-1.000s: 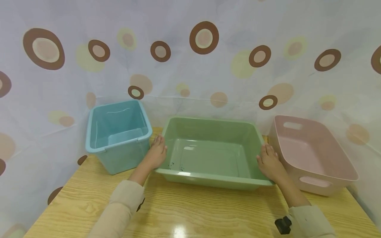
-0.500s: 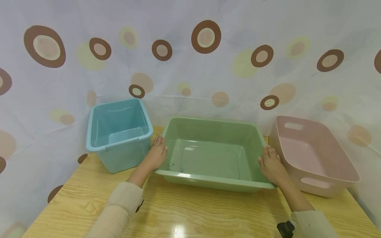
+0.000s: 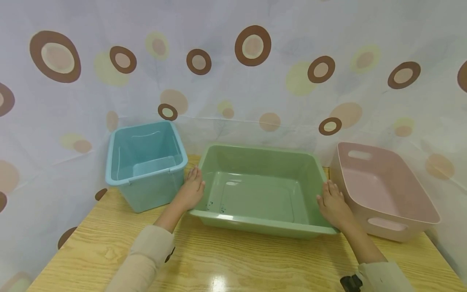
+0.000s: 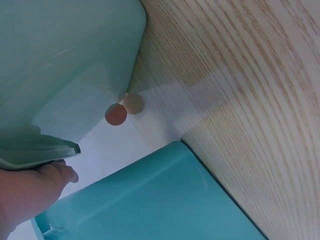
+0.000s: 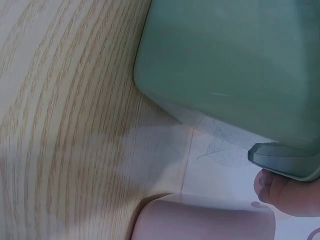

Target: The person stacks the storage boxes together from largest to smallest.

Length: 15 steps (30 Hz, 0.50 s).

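A wide green plastic basin stands in the middle of the wooden table, with a few small dark marks inside its left front corner. My left hand grips its left rim, and my right hand holds the right rim opposite. Both thumbs lie on the inner side. In the left wrist view, the fingers of the left hand show at the rim's lip. The right wrist view has the right hand's fingers against the rim; the rest of that hand is cut off.
Close to my left hand stands a blue bin. A pink basket with handle slots sits just right of my right hand. Behind them hangs a white sheet with brown circles. Bare wood lies in front of the basin.
The green basin's front edge has shifted slightly toward me, both hands staying on its rims. The view has shifted slightly too. The blue bin and pink basket stay in place.
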Each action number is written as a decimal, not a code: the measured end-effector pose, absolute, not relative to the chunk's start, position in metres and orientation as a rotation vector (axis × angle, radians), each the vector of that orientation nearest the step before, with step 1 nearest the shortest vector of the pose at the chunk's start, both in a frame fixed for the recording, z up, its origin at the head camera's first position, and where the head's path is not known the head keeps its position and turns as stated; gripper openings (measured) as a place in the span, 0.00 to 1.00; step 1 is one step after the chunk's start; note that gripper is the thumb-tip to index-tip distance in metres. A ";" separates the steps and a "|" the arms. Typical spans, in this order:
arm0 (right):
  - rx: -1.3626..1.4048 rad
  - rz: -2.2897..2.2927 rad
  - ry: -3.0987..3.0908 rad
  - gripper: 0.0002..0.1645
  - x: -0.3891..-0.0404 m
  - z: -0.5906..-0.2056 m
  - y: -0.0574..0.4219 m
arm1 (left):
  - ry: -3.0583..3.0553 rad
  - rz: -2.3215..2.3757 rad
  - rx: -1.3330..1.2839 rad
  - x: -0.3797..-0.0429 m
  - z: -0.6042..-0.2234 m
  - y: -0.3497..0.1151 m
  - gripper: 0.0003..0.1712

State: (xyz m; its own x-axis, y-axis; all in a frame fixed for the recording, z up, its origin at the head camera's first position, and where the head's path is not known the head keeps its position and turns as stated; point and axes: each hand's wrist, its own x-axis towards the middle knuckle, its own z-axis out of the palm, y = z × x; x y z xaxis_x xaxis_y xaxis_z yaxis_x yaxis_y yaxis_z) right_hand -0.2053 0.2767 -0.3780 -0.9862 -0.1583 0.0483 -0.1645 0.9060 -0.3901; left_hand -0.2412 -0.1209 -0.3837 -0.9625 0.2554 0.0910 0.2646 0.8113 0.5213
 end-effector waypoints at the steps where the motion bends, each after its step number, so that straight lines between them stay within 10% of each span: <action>1: 0.259 0.625 -3.054 0.36 -0.205 -0.378 0.276 | -2.974 -0.858 -0.427 -0.241 -0.384 -0.121 0.32; 15: 0.271 0.682 -3.043 0.37 -0.201 -0.379 0.276 | -2.970 -0.858 -0.413 -0.234 -0.385 -0.122 0.32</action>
